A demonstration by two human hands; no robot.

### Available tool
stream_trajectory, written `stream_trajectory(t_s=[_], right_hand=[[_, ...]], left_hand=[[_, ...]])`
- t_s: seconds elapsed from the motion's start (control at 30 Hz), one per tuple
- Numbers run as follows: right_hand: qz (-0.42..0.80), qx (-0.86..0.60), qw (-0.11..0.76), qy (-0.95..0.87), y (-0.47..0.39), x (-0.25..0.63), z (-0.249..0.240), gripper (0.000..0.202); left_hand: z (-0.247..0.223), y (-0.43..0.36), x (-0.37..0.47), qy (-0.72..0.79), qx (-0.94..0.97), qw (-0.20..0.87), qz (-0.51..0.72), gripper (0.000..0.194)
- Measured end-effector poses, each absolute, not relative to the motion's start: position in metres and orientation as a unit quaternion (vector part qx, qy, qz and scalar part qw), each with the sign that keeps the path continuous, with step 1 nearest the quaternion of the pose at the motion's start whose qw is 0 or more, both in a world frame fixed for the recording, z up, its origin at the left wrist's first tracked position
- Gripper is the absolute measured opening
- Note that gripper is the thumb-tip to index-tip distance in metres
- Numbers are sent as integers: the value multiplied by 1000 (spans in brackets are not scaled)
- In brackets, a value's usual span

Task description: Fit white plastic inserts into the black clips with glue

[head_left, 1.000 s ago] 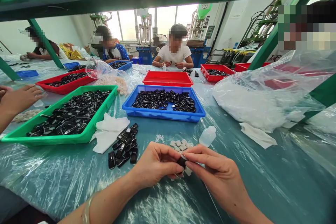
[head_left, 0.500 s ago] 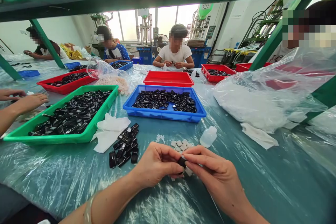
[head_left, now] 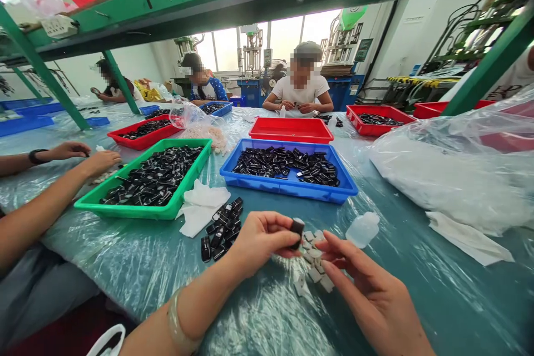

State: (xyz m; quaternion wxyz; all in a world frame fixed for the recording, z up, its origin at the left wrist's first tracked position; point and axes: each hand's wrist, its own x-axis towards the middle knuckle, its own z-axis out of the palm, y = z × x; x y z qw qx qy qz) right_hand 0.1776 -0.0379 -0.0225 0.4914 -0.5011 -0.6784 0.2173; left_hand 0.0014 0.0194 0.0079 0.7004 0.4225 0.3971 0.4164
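Drawn back from the black piece since half a second ago: right hand, fingertips then against it, now apart. Head view also swung leftward. Within it now, left hand pinched tight, with the black piece between thumb and fingers, right at the tips, sticking out toward the right hand, tilted slightly, pale end uppermost. Right hand half open, thumb and forefinger parted, nothing visible between them; tips beside a loose pile of pale squares, contact impossible to tell. Beyond the right hand, a translucent bottle. Left of the left hand, a heap of black parts, just beside a white cloth. Farther off, blue tray and green tray, both loaded with black parts.
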Motion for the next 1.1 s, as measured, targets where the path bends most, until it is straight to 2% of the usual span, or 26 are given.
stream_trajectory(t_s=[0.17, 0.3, 0.43, 0.57, 0.7, 0.83, 1.0, 1.1], right_hand=[[196, -504, 440, -717, -34, 179, -27, 20], [197, -485, 398, -754, -34, 176, -24, 18], [217, -472, 344, -782, -36, 173, -21, 21], [226, -470, 314, -793, -37, 171, -20, 23], [218, -468, 315, -797, -36, 171, -18, 23], [213, -467, 321, -796, -37, 170, -17, 23], [217, -467, 334, -790, -37, 170, -17, 22], [224, -469, 332, -787, -37, 171, -17, 22]], left_hand=[[21, 57, -40, 444, 312, 581, 606, 12], [25, 83, -88, 450, 223, 464, 730, 8], [23, 96, -126, 456, 157, 378, 790, 11], [20, 100, -137, 477, 162, 338, 795, 3], [20, 96, -128, 528, 259, 335, 736, 10], [15, 87, -110, 581, 451, 356, 577, 23], [3, 82, -89, 645, 621, 270, 354, 3], [-1, 80, -77, 676, 667, 202, 241, 3]])
